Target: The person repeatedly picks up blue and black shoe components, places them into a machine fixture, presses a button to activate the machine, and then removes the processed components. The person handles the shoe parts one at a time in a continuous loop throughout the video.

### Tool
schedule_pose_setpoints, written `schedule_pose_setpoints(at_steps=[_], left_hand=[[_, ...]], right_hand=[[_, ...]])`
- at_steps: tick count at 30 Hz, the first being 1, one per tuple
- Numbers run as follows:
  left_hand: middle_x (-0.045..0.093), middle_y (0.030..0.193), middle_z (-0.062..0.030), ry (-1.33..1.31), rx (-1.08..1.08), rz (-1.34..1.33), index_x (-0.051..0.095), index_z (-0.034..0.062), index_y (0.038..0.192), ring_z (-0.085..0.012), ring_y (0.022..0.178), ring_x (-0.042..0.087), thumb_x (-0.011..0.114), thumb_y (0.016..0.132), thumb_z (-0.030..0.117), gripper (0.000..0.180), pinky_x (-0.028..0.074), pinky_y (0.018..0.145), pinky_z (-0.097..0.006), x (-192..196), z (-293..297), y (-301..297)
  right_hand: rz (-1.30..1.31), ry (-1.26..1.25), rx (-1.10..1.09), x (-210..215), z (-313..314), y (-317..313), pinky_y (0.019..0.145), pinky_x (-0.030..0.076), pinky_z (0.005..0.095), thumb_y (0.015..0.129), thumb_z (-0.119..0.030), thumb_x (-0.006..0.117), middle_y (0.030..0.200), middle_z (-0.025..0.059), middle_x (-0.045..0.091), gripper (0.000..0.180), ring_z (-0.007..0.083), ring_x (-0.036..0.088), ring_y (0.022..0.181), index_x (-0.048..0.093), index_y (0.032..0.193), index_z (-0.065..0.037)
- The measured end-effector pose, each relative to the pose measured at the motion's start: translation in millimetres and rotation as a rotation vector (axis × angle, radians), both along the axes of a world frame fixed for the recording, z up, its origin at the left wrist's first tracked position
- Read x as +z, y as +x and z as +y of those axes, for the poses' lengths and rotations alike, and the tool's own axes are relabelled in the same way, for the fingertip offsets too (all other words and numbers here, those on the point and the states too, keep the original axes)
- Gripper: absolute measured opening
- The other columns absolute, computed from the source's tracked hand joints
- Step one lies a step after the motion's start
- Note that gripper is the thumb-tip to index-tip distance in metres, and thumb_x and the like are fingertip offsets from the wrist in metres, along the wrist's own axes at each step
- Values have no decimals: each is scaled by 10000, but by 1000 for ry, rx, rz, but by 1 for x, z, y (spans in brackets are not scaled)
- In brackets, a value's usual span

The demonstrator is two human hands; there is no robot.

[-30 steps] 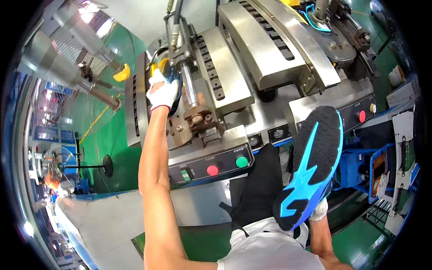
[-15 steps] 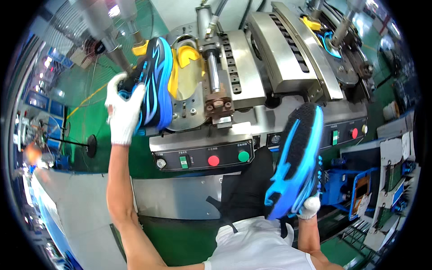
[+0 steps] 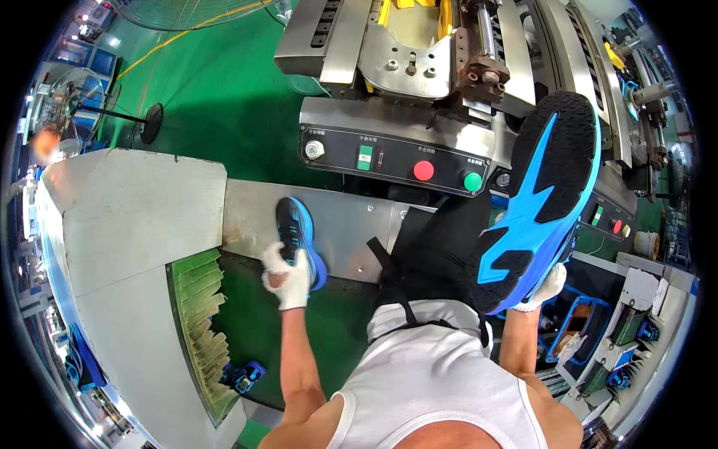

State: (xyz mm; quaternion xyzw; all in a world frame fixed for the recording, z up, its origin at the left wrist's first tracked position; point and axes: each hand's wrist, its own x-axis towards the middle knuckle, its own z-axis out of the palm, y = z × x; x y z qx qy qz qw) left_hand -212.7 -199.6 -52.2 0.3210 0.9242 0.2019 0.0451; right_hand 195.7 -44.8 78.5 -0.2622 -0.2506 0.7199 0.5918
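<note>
My left hand (image 3: 288,277), in a white glove, has its thumb and fingers about the collar side of a blue and black sneaker (image 3: 305,228). That sneaker appears over the grey metal plate (image 3: 250,217); whether it touches the plate I cannot tell. At the right, my gloved right hand (image 3: 547,290) grips a second sneaker (image 3: 542,202) from behind its heel end. Its black and bright blue sole faces me, toe pointing up and away. Most of the right fingers are hidden behind this shoe.
Ahead stands a metal press (image 3: 407,67) with a button panel (image 3: 396,153). To the left is a pale housing (image 3: 142,217) with a green strip curtain (image 3: 198,322), another sneaker (image 3: 247,376) beside it. A blue crate (image 3: 580,322) and a fan (image 3: 71,105) flank the area.
My left hand has brought its sneaker off the press, down and toward me over the metal plate. The right-hand sneaker has risen, sole turned more toward me. The view has shifted left and down.
</note>
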Motion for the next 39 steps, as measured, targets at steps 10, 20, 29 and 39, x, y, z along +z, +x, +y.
schedule_pose_setpoints(at_steps=[10, 20, 29, 39], left_hand=[[652, 1235, -172, 421, -657, 133, 635, 6, 1276, -328, 1083, 659, 868, 817, 125, 528, 540, 954, -425, 144, 168, 10], [694, 1209, -185, 65, -928, 574, 601, 127, 1344, -389, 1105, 684, 696, 935, 353, 477, 552, 920, -482, 156, 610, 15], [751, 1008, -239, 144, -928, 358, 756, 72, 1026, -428, 949, 734, 687, 887, 425, 386, 571, 800, -519, 50, 754, -8], [737, 1017, -261, 238, -891, 69, 617, 35, 1248, -448, 909, 730, 749, 884, 373, 514, 559, 781, -519, 16, 782, -34]], right_hand=[[-81, -51, -5, 28, 17, 12, 1074, 539, 562, 741, -687, 802, 1463, 218, 548, 1140, 409, 618, 1258, 360, 1609, -95], [-107, -222, -389, -21, 29, 120, 1033, 558, 545, 723, -631, 834, 1403, 212, 577, 1087, 388, 640, 1219, 396, 1549, -77], [-158, -570, -551, -63, 30, 133, 1004, 569, 508, 758, -520, 815, 1335, 197, 617, 910, 355, 664, 1168, 461, 1456, -54], [-182, -627, -482, -68, 43, 120, 971, 581, 466, 796, -396, 793, 1259, 179, 661, 715, 318, 691, 1112, 534, 1352, -29]])
